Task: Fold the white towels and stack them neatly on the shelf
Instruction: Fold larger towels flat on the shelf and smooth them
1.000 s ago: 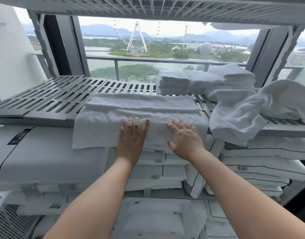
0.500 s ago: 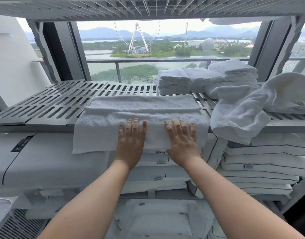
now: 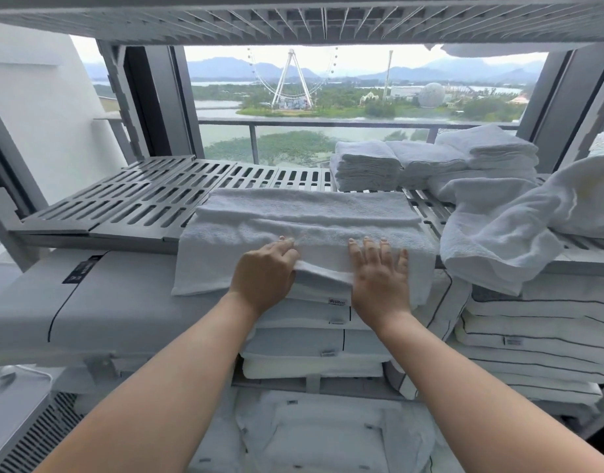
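1. White towel [image 3: 304, 227] lies spread along the front of the grey slatted shelf [image 3: 130, 203], already doubled lengthwise, with its near part hanging down over the shelf's front edge.
2. At the hanging edge, the left hand [image 3: 264, 274] has curled its fingers [image 3: 287, 245] around the cloth and pinches a raised fold of it, so this hand is grasping the towel.
3. Just beside it, the right hand [image 3: 379, 274] presses flat on the hanging part, fingers stretched out and slightly spread, palm on the cloth and gripping nothing.
4. Both bare forearms reach up from the lower corners of the view toward the shelf.
5. Behind the towel, at the back right of the same shelf, stand stacks of folded towels [image 3: 365, 165], side by side and touching one another.
6. To the right, a loose crumpled towel [image 3: 498, 233] sprawls over the shelf edge, near the spread towel but apart from it.
7. Under the shelf, white pillows with dark piping [image 3: 532, 322] are piled in layers; one bears a small label [image 3: 337, 302] right below the hands.
8. Beyond the shelf, a window shows a Ferris wheel [image 3: 292, 80], water and hills.
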Motion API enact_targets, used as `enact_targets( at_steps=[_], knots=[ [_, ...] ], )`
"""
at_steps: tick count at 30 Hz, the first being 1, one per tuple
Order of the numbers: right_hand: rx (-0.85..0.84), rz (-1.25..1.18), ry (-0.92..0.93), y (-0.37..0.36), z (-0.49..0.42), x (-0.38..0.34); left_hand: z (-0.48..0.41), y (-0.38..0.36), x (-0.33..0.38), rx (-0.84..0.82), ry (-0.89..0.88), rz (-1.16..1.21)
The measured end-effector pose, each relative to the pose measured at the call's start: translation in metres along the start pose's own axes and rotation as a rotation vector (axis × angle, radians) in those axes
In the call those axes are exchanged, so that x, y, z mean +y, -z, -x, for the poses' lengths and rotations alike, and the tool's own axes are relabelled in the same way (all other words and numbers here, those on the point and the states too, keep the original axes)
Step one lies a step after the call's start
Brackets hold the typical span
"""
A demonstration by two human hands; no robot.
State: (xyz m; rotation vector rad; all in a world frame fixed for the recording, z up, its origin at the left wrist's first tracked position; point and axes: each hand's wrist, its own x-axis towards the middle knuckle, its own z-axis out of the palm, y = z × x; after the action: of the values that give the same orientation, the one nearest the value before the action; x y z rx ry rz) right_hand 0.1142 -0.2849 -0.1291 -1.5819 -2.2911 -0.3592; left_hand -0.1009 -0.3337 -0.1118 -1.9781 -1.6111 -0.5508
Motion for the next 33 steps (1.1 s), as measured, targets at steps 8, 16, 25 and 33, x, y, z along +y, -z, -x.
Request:
enact_targets(
  at_steps=[8,16,25,33],
  knots=[
    [0.196,-0.112,-0.038,0.052,-0.021,0.017,-0.010,0.012,-0.009,-0.013,0.066,0.013],
    [0.289,-0.194,-0.113,0.073,-0.039,0.020,-0.039,0.021,-0.017,-0.116,0.220,0.049],
    [0.292,-0.137,-0.230,0.079,-0.115,0.049,-0.105,0.034,-0.062,-0.027,0.251,-0.137],
    [0.011,-0.119,-0.250,0.043,-0.202,0.070,-0.174,0.002,-0.090,-0.458,0.432,-0.288]
  ],
)
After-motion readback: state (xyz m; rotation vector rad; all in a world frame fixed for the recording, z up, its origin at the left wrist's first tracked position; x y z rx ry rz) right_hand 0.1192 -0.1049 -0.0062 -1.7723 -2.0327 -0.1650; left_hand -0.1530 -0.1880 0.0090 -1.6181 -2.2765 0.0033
